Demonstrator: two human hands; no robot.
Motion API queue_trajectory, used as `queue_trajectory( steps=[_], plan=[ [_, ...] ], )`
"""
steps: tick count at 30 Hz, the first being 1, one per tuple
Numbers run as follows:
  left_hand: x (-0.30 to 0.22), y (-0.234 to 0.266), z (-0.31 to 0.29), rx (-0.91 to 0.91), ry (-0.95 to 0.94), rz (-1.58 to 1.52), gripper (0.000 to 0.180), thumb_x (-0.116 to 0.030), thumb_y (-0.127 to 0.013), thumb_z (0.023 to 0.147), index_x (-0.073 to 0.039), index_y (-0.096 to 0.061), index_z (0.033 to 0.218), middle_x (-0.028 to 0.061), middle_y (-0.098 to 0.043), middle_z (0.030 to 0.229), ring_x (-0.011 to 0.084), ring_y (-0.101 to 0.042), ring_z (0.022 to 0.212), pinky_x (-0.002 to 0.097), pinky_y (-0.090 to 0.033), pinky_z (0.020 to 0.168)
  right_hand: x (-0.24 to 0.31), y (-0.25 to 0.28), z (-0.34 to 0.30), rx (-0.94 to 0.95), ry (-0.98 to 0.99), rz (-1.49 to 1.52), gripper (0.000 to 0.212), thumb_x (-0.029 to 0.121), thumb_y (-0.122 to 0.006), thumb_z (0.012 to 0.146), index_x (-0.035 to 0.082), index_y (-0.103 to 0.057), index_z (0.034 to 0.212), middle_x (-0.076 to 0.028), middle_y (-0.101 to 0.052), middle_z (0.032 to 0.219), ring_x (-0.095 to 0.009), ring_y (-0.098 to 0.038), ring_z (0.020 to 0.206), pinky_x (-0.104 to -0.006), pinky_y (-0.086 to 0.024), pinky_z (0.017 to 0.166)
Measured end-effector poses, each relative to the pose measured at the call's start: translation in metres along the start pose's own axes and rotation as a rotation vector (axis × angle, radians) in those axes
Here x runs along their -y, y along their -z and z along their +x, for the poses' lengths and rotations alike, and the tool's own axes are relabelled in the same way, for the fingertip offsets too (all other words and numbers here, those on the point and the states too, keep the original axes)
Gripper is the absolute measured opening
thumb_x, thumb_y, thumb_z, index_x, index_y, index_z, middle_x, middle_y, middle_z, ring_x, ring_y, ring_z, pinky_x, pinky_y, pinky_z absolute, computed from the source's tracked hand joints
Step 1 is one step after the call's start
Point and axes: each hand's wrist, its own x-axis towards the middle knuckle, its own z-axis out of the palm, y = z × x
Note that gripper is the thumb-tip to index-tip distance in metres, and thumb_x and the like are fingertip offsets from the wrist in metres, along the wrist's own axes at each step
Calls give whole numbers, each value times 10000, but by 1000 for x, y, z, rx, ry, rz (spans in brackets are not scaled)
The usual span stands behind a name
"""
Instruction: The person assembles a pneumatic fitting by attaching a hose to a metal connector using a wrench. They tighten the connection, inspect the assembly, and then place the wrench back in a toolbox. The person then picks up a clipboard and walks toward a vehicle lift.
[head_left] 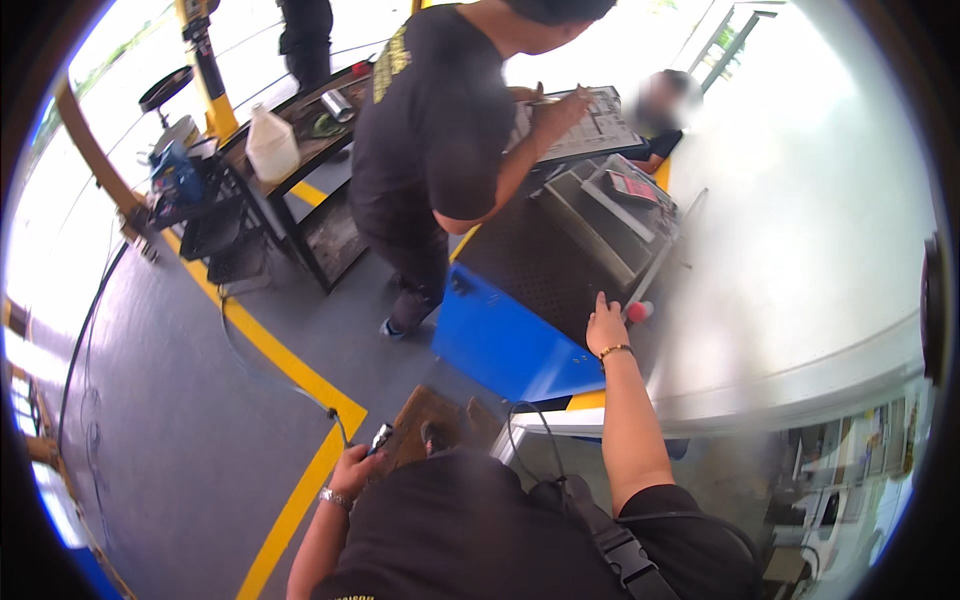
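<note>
**Left hand grips a hose-fed tool; right hand rests on the dark surface**

The left hand [352, 472] is curled closed around a hose-fed tool [381, 437], whose bright metal end points up and away from the palm; its exact kind is too small to make out. A thin hose [334, 414] meets the tool just ahead of the hand and trails off to the hand's left along the floor. Just right of this hand is a brown board [412, 425].

The right hand [605, 325] lies well apart, ahead and to the right, on the near edge of a dark, textured surface [535, 255]. Its fingers are stretched out and loosely spread; nothing shows in its grasp, though the underside of the palm is hidden. A red, round-ended thing [643, 311] sits just right of it, a blue panel [500, 340] slopes down to its left, and a grey tray [585, 225] lies ahead of it. Beyond that tray, a co-worker [425, 130] bends over a printed sheet [590, 125].

The step in hand appears to be holding the tool ready while the right hand steadies at the surface. A next move would call for a firm left grip and enough slack in the hose.
</note>
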Motion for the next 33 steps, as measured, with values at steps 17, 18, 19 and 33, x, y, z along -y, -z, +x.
queue_trajectory(
  steps=[17, 18, 19, 33],
  plan=[
    [-62, 34, -98, -132, -656, 258, 240, -107, -673, 853, -49, -623, 1080, 141, -650, 867, 316, -639, 787, 387, -500, 709, 332, 52, -192, 1274, 1057, 805, 566, 185, -783, 804, 30, -567, 1304, 4, -650, 806, -73, -550, 710, -235, -470, 662],
    [-44, 51, -107, -179, -651, 251, 224, -110, -681, 843, -52, -629, 1053, 134, -649, 845, 315, -638, 774, 390, -499, 702, 350, 51, -211, 1362, 1033, 850, 480, 156, -753, 830, 21, -595, 1263, 3, -653, 799, -67, -552, 700, -229, -468, 656],
    [-29, 70, -117, -219, -648, 245, 208, -112, -688, 833, -55, -635, 1026, 128, -647, 824, 314, -638, 761, 393, -498, 695, 367, 52, -227, 1447, 1001, 895, 397, 126, -723, 856, 12, -623, 1223, 2, -657, 791, -61, -554, 691, -224, -466, 650],
    [136, 327, -200, -1472, -570, 566, 235, -101, -783, 661, -85, -630, 839, 77, -642, 850, 267, -626, 843, 421, -492, 774, 545, 43, -246, 1521, 607, 1558, 275, 100, -625, 857, -99, -640, 1046, -123, -622, 658, -169, -594, 525, -266, -513, 474]
  ],
)
